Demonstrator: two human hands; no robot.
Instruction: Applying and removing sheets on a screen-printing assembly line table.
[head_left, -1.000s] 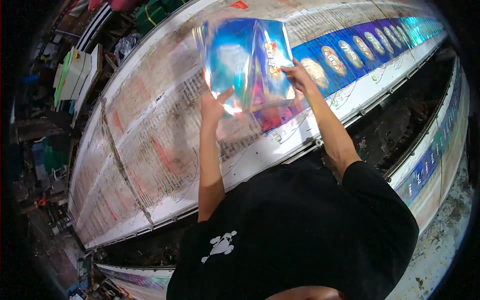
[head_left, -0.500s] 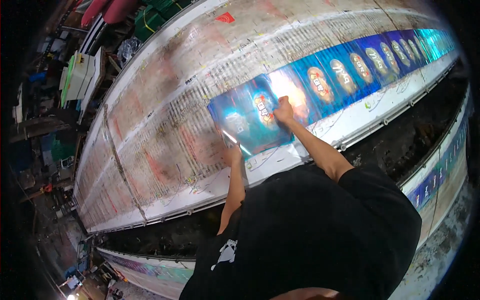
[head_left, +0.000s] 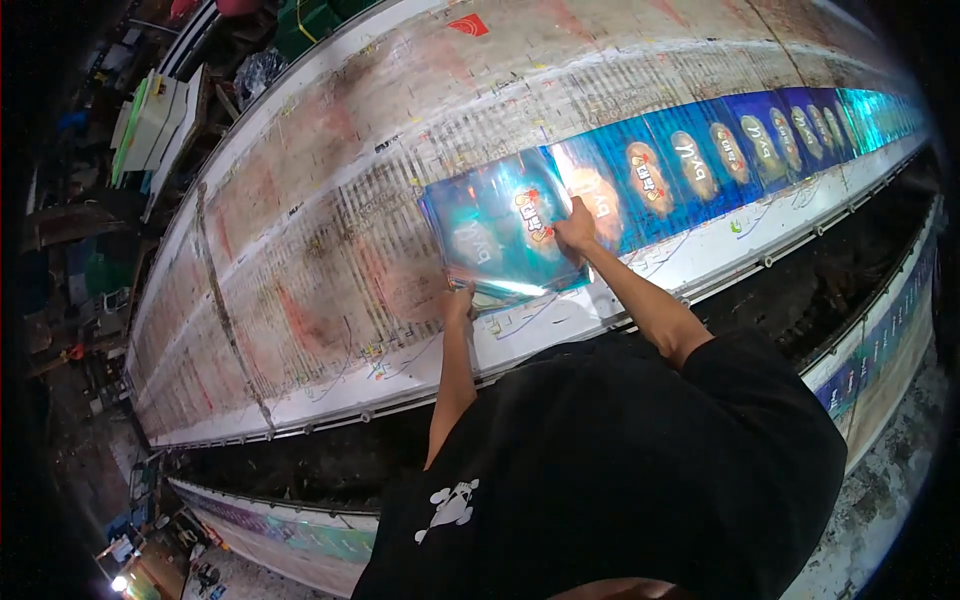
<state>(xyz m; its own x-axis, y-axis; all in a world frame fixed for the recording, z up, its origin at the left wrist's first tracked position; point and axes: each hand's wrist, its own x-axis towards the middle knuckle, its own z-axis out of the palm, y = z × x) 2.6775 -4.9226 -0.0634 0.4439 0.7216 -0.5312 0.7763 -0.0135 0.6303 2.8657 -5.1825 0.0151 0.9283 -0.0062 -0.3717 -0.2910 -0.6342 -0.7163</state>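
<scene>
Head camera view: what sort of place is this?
Probably a printing workshop: there's a stained long table, a row of shiny printed sheets along it, and a second long table alongside.

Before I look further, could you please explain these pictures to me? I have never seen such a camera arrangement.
No machine is here: you see a person's two bare hands. Every picture comes from a wide camera worn on the head, looking down, so straight edges bend and the person's black shirt fills much of the lower part. The left hand is at the near left corner of a glossy blue-green sheet, its grip too blurred to tell; the right hand holds the sheet's right edge. Beneath is a long, stained surface. A row of similar printed sheets, mostly blue and purple, runs along it rightward.
</scene>
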